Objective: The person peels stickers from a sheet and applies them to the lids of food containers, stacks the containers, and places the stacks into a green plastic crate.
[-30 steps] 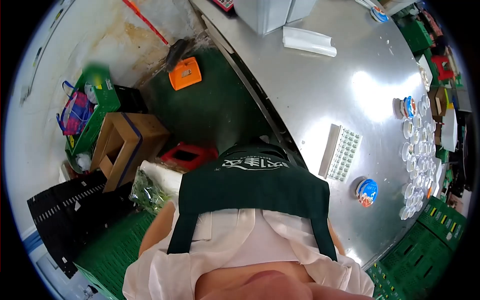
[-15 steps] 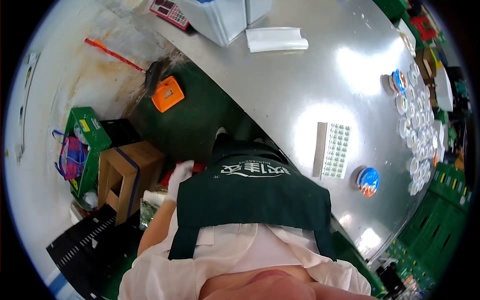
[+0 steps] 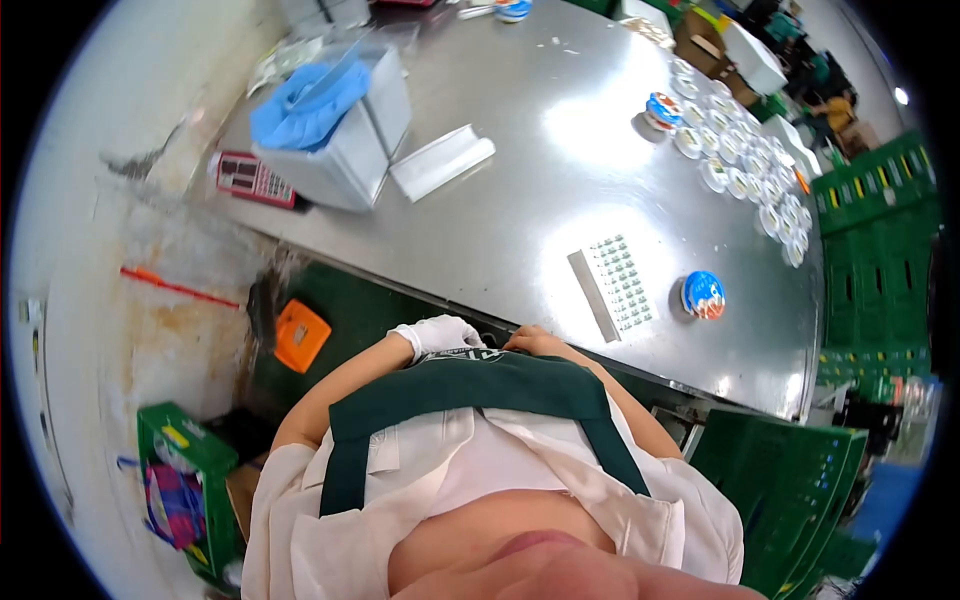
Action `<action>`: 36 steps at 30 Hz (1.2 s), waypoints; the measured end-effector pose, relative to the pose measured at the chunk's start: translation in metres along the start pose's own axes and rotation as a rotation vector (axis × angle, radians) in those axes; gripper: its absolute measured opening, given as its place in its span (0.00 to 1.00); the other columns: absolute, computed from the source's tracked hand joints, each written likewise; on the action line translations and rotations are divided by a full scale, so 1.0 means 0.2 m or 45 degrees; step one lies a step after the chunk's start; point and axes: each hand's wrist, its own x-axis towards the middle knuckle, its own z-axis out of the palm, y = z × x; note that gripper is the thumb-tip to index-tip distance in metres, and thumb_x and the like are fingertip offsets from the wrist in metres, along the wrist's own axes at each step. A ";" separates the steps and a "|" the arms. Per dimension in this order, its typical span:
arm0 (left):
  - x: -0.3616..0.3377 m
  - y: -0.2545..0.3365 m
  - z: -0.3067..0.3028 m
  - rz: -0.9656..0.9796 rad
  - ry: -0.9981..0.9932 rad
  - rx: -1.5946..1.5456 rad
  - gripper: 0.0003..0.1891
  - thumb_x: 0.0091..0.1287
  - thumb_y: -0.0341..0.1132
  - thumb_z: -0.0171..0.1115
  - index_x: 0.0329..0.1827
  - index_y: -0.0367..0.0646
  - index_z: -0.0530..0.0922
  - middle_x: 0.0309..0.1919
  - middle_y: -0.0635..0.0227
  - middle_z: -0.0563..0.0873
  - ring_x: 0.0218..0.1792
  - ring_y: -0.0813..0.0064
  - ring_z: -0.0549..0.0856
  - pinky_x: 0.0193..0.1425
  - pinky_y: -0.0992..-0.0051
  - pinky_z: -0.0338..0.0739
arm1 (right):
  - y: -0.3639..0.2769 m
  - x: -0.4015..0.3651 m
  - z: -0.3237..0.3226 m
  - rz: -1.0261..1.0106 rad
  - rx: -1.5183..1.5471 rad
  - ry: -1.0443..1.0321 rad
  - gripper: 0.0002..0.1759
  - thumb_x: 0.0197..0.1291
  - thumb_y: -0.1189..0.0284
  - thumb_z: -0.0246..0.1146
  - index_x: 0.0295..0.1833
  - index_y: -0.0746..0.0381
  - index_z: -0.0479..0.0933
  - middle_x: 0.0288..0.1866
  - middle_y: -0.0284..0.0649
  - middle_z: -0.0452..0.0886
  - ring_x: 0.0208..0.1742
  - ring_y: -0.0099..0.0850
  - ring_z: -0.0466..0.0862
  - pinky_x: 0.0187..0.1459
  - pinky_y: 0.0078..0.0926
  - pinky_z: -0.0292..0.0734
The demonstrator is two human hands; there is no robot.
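Note:
My left hand [image 3: 438, 334] wears a white glove and is at my waist, by the upper edge of the dark green apron [image 3: 470, 382]. Its fingers look curled in, and their tips are hidden. My bare right hand [image 3: 537, 341] is just to its right, also against the apron, fingers bent. A small gap separates the two hands. What they hold, if anything, cannot be made out. Beyond them on the metal table [image 3: 500, 240] lie a sheet of small green-printed labels [image 3: 622, 284] and a round tub with a blue lid [image 3: 703, 295].
Grey bins [image 3: 345, 150] with a blue cloth [image 3: 312, 100], a red calculator-like device [image 3: 252, 180] and a white folded sheet [image 3: 443, 163] are at the table's left. Many clear-lidded cups [image 3: 740, 150] and another tub [image 3: 663, 111] are at right. An orange dustpan [image 3: 301, 335] is on the floor.
My gloved left hand has come from low on the left to my waist. My right hand has come into view beside it. The view has shifted, showing more of the bins.

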 end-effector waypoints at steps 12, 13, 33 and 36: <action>0.10 -0.11 -0.14 -0.100 -0.354 -0.575 0.19 0.59 0.40 0.73 0.48 0.35 0.85 0.38 0.68 0.88 0.38 0.80 0.84 0.46 0.78 0.80 | -0.05 0.10 0.10 -0.356 -0.515 0.045 0.17 0.65 0.68 0.56 0.56 0.60 0.79 0.52 0.43 0.79 0.57 0.42 0.78 0.57 0.36 0.75; 0.12 -0.13 -0.13 -0.060 -0.317 -0.522 0.18 0.61 0.40 0.72 0.48 0.35 0.85 0.38 0.68 0.88 0.37 0.80 0.84 0.46 0.78 0.80 | -0.04 0.11 0.13 -0.293 -0.666 0.121 0.15 0.64 0.68 0.57 0.53 0.60 0.80 0.50 0.42 0.79 0.55 0.40 0.79 0.55 0.36 0.77; 0.18 -0.16 0.04 0.323 -0.161 -0.702 0.16 0.68 0.39 0.65 0.54 0.38 0.82 0.38 0.68 0.87 0.42 0.79 0.84 0.49 0.78 0.78 | -0.13 0.02 0.11 -0.010 -0.310 0.216 0.19 0.69 0.62 0.53 0.54 0.62 0.80 0.50 0.49 0.83 0.54 0.47 0.82 0.56 0.39 0.76; 0.13 -0.13 0.07 0.404 0.153 -0.868 0.23 0.69 0.40 0.67 0.63 0.38 0.76 0.41 0.66 0.86 0.44 0.79 0.84 0.49 0.77 0.78 | -0.03 0.07 0.15 0.177 -0.231 0.368 0.19 0.68 0.60 0.55 0.51 0.64 0.81 0.43 0.50 0.84 0.48 0.49 0.84 0.51 0.41 0.77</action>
